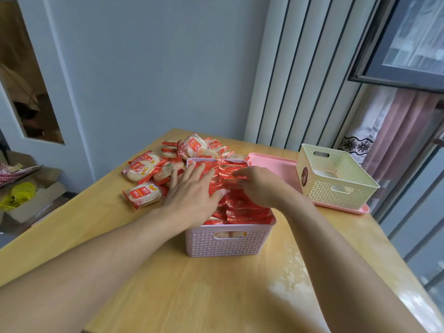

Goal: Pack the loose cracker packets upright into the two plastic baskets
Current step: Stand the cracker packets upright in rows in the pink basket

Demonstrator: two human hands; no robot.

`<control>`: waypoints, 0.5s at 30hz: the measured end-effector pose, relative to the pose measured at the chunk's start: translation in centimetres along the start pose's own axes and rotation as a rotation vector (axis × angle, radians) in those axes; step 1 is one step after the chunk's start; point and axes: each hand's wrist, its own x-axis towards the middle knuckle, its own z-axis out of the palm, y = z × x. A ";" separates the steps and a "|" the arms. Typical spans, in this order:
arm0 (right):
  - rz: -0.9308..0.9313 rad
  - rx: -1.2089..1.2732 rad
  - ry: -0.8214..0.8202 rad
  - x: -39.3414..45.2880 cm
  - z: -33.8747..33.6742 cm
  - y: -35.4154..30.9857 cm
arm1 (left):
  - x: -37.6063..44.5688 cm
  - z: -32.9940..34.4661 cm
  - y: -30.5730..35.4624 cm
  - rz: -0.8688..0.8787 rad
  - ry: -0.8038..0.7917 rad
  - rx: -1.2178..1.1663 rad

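A pink plastic basket (225, 243) stands at the table's middle, filled with red cracker packets (242, 210) standing upright in rows. My left hand (192, 195) lies flat on the packets' tops at the basket's left side, fingers spread. My right hand (259, 186) rests on the packets at the right, its fingertips pinching the top edge of one packet (236, 175). A heap of loose cracker packets (153, 174) lies on the table behind and left of the basket. A cream plastic basket (336, 179) stands at the right on a pink tray (274, 164); it looks nearly empty.
The wooden table (216, 296) has bare surface in front of the pink basket. An open cardboard box (26, 195) sits on the floor at the left. A wall, ribbed panels and a window frame stand behind the table.
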 end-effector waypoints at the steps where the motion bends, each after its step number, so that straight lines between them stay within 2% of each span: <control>1: -0.017 -0.012 0.027 1.2 0.4 -0.1 | 0.2 0.0 -0.1 -0.026 -0.068 0.016; 4: -0.007 -0.089 -0.053 4.0 1.4 -0.7 | 0.3 0.2 -0.1 -0.080 -0.135 -0.019; 7: 0.004 -0.175 -0.281 4.7 1.4 -1.2 | 0.1 0.2 -0.3 -0.104 -0.054 -0.102; 9: 0.047 -0.119 -0.369 4.2 0.5 -1.3 | 0.4 0.6 -0.9 -0.171 0.012 -0.255; 11: 0.066 0.003 -0.322 3.3 -0.5 -1.0 | 0.6 1.1 -1.3 -0.308 0.069 -0.545; 14: 0.162 0.071 -0.081 1.6 -1.6 0.3 | -0.3 1.0 -1.1 -0.597 0.113 -1.157; 15: 0.233 0.073 -0.066 1.0 -1.7 0.9 | -0.7 0.8 -1.0 -0.654 0.096 -1.233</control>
